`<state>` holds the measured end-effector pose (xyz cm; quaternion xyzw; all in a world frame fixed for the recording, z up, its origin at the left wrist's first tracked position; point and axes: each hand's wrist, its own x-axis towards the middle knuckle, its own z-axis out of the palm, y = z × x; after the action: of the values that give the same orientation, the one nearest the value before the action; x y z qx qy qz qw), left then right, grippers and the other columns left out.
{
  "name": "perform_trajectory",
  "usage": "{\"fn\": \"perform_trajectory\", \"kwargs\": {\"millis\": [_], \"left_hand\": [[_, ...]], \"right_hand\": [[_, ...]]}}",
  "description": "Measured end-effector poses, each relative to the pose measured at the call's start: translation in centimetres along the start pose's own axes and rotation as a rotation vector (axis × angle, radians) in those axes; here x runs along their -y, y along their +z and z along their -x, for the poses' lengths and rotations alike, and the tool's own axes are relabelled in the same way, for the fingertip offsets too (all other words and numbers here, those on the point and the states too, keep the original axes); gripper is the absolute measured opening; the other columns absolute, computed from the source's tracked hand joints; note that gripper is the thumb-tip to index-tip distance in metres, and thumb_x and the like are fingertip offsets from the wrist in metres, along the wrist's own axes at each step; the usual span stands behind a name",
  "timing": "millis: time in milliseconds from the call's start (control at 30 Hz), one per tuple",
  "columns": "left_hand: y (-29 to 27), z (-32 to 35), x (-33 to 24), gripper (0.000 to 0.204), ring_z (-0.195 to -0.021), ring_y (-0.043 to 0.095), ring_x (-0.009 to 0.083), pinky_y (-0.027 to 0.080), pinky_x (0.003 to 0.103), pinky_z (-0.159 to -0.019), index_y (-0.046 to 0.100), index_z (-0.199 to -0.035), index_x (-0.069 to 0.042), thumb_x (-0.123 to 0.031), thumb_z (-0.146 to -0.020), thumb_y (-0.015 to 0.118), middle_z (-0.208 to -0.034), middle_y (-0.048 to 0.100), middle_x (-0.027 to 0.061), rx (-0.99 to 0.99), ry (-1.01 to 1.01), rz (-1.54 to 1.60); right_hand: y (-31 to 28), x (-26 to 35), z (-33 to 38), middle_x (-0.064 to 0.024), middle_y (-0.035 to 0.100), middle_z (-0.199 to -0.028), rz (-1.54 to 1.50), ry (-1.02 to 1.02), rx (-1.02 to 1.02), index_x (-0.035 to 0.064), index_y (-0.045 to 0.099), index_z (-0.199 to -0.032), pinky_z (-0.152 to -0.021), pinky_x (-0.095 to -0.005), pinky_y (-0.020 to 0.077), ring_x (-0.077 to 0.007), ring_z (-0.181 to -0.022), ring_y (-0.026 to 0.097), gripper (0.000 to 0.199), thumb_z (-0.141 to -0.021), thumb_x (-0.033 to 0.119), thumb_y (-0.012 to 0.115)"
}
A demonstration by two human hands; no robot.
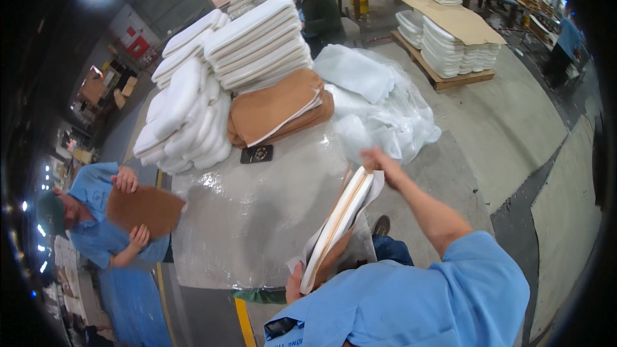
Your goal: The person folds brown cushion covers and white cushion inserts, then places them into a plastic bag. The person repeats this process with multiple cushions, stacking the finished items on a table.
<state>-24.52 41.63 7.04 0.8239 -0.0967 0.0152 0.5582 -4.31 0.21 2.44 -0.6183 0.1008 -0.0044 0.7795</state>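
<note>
A long white cushion pad [339,225] stands on its edge close to my body, slanting away to the right. Brown fabric [335,256] and a thin white sheet [375,187] lie along its sides. My left hand [294,284] is closed around its near end, with some fingers hidden behind it. At the far end my right hand [382,162] grips the pad and its layers. Beyond the pad, the table [270,205] has a glossy clear plastic covering. Folded brown covers [276,106] with a white layer lie at its far side.
White pads [257,42] are piled high at the back. A small dark item [257,153] lies before the covers. Bagged white material [385,103] bulges at the right. A co-worker [96,212] at the left holds a brown piece [144,212]; another person [318,16] is behind the piles.
</note>
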Motion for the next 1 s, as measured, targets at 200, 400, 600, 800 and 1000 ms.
{"fn": "perform_trajectory", "kwargs": {"millis": [200,400,600,800,1000], "left_hand": [[1.3,-1.7,0.1,0.064,-0.121,0.063,0.0375,0.051,0.044,-0.102,0.053,-0.152,-0.005,-0.003,-0.091,0.074,-0.136,0.061,0.0255,0.01,0.167,0.003],[4.3,-8.7,-4.8,0.072,-0.136,0.054,0.0286,0.044,0.039,-0.111,0.04,-0.159,-0.003,-0.001,-0.093,0.068,-0.156,0.048,0.0191,0.081,0.066,0.048],[6.4,-18.8,-2.7,0.077,-0.125,0.061,0.0263,0.052,0.038,-0.1,0.028,-0.163,-0.001,-0.008,-0.097,0.068,-0.15,0.05,0.0239,0.116,-0.07,0.144],[10.6,-31.1,-2.4,0.058,-0.128,0.061,0.037,0.05,0.041,-0.108,0.049,-0.152,-0.005,-0.008,-0.096,0.064,-0.146,0.055,0.0229,0.072,0.243,-0.232],[13.7,-36.4,-2.5,0.031,-0.117,0.066,0.0342,0.052,0.042,-0.103,0.074,-0.12,-0.007,-0.007,-0.09,0.065,-0.124,0.071,0.0152,0.168,0.412,-0.269]], "right_hand": [[7.7,0.5,-5.1,-0.0102,0.066,-0.124,-0.437,0.002,0.084,0.0054,0.067,-0.129,-0.111,-0.0381,0.0431,-0.0204,-0.12,0.058,0.071,-0.11,0.064,0.032],[10.5,4.1,-8.2,-0.0153,0.057,-0.145,-0.253,-0.041,0.046,0.0072,0.056,-0.146,-0.117,-0.0392,0.0379,-0.0251,-0.133,0.052,0.072,-0.11,0.064,0.031],[10.7,3.0,-6.0,-0.0153,0.052,-0.149,-0.444,-0.031,-0.042,0.0052,0.036,-0.16,-0.112,-0.0374,0.0422,-0.025,-0.133,0.052,0.075,-0.101,0.044,0.064],[10.1,2.8,-4.9,-0.01,0.068,-0.122,0.101,0.011,-0.112,-0.0004,0.061,-0.134,-0.089,-0.0356,0.0528,-0.0173,-0.105,0.064,0.043,-0.097,0.019,0.068],[8.9,4.5,-6.7,-0.0056,0.071,-0.101,0.265,0.196,0.002,-0.0006,0.071,-0.118,-0.081,-0.0343,0.0505,-0.0158,-0.092,0.063,0.033,-0.105,0.026,0.058]]}}
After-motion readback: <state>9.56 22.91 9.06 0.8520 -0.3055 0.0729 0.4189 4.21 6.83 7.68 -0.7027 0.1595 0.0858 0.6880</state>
